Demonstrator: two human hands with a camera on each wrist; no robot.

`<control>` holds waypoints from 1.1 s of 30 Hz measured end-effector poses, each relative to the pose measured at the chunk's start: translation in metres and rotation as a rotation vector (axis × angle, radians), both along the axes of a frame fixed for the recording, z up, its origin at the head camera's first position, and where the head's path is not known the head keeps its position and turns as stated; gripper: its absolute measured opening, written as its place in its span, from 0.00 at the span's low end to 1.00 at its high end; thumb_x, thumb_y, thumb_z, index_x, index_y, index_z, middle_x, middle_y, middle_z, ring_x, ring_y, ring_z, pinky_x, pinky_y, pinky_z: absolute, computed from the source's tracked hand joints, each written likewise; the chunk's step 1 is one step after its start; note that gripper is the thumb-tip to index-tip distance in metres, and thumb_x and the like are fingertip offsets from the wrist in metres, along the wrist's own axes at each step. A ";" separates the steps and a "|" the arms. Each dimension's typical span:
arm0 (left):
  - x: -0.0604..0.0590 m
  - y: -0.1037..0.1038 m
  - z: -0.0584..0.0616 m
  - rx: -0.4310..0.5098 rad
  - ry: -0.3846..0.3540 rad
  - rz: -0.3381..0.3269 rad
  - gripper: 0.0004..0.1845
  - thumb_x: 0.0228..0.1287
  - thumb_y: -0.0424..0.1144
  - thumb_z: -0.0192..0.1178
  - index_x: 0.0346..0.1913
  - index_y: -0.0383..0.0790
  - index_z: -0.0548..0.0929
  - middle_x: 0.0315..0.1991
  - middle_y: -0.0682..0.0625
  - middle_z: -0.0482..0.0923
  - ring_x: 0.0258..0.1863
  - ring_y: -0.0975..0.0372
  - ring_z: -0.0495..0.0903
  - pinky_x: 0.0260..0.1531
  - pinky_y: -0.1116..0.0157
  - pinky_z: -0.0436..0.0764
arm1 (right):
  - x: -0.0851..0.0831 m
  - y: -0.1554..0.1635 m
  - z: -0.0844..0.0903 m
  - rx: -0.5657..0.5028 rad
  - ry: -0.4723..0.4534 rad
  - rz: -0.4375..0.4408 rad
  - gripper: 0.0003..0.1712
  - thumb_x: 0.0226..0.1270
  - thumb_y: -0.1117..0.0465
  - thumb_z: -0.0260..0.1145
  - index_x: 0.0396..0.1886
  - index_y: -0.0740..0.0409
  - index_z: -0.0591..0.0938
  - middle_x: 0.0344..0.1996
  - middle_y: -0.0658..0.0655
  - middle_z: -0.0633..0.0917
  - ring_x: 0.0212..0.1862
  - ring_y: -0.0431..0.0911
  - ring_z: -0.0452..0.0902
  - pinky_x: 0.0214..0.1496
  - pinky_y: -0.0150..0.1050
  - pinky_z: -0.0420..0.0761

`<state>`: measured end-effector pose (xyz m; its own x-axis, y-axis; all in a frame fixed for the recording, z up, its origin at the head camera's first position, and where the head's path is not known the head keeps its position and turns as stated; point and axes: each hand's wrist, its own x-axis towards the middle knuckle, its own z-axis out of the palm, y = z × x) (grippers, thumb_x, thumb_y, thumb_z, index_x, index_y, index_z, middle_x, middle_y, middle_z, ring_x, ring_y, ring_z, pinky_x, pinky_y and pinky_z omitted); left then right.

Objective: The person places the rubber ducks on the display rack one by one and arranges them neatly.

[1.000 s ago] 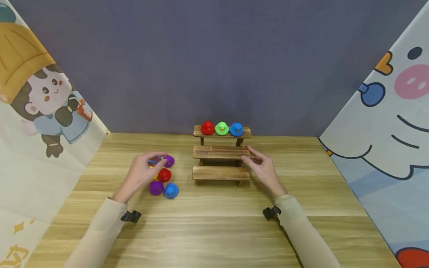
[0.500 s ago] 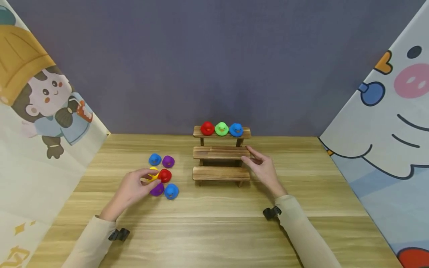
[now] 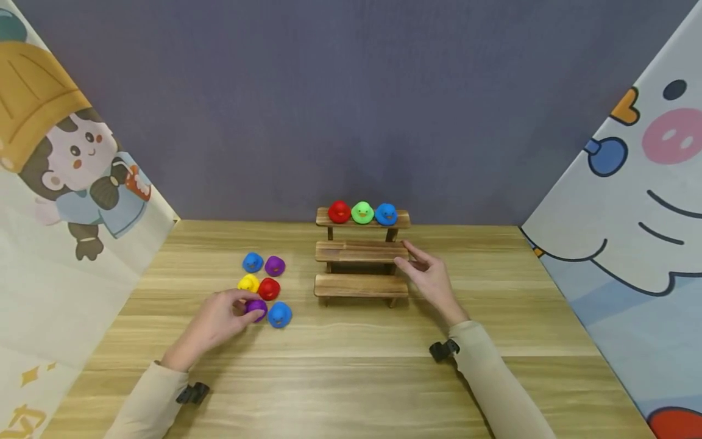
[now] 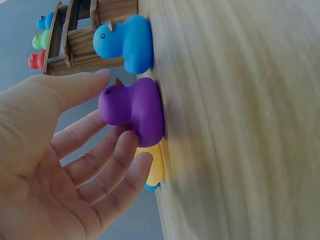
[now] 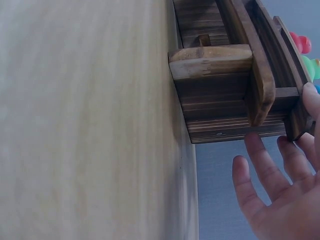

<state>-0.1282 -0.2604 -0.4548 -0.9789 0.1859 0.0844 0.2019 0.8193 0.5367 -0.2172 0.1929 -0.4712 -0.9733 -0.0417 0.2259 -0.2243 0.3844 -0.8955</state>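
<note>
My left hand (image 3: 219, 318) is at a purple rubber duck (image 3: 256, 310) on the table. In the left wrist view, the thumb lies beside the head of this purple duck (image 4: 134, 111) and the fingers curve around its other side. Close by stand a blue duck (image 3: 280, 314), a red duck (image 3: 269, 288) and a yellow duck (image 3: 248, 283). My right hand (image 3: 430, 277) holds the right end of a three-step wooden stand (image 3: 361, 285), thumb in front and index finger behind at the middle step. In the right wrist view, other fingers reach along the side of the stand (image 5: 210, 61).
On the top step sit a red duck (image 3: 339, 211), a green duck (image 3: 362, 212) and a blue duck (image 3: 386, 213). Another blue duck (image 3: 253, 262) and another purple duck (image 3: 275, 265) stand farther back at left. A grey backdrop (image 3: 351, 110) rises behind the table (image 3: 351, 378).
My left hand has come back toward me from the rear ducks, past the yellow one, to the front purple duck. The right hand stays on the stand.
</note>
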 end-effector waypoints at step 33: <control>-0.008 0.006 0.026 0.111 0.078 -0.022 0.14 0.68 0.36 0.73 0.53 0.35 0.91 0.43 0.39 0.92 0.37 0.54 0.91 0.36 0.62 0.91 | -0.002 0.001 0.000 -0.021 0.006 0.029 0.34 0.73 0.48 0.75 0.75 0.48 0.78 0.74 0.55 0.78 0.59 0.59 0.89 0.51 0.24 0.86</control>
